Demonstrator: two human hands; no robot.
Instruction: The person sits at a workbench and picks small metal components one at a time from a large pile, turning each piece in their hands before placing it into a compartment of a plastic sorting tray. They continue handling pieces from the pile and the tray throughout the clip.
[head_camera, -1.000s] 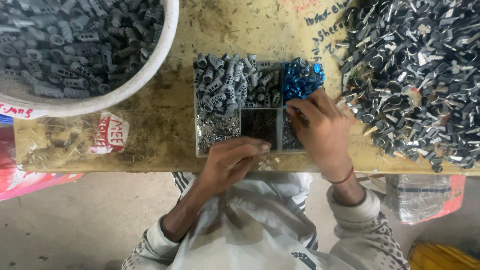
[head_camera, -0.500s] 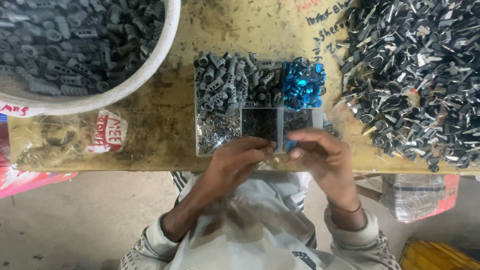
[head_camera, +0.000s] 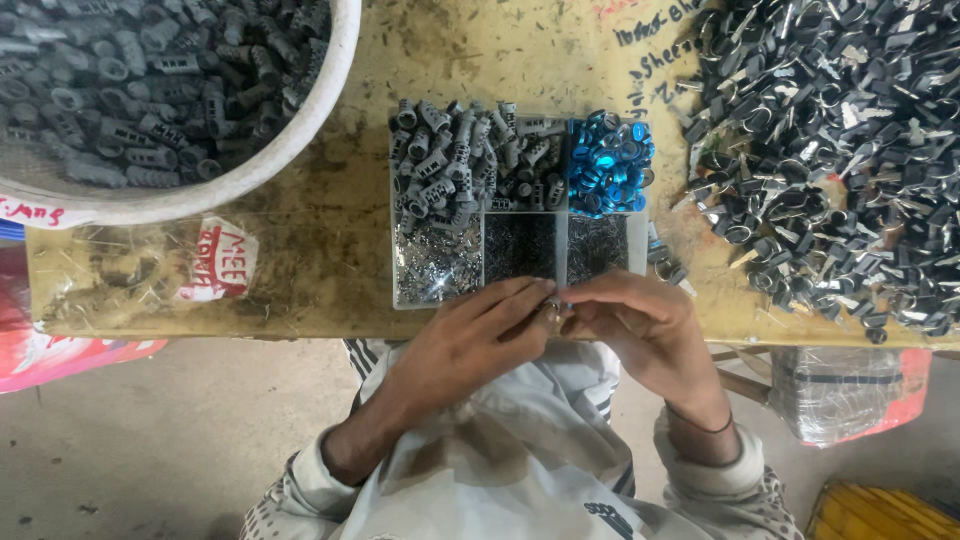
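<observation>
A crumpled clear plastic bag (head_camera: 140, 275) with a white-and-red printed patch lies on the bench's left front edge. A clear wrapped bundle (head_camera: 845, 392) with red-orange print sits below the bench at right. A pink-red package (head_camera: 40, 345) shows at far left.

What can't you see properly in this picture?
- The tiny part pinched between the left hand and right hand: fingertips cover it, and it is too small in the head view.
- The white tub of grey pieces: cut off by the top and left edges.
- The pile of dark metal clips: runs off the right edge.
- The small pieces in the tray's lower compartments: too fine to tell apart.
</observation>
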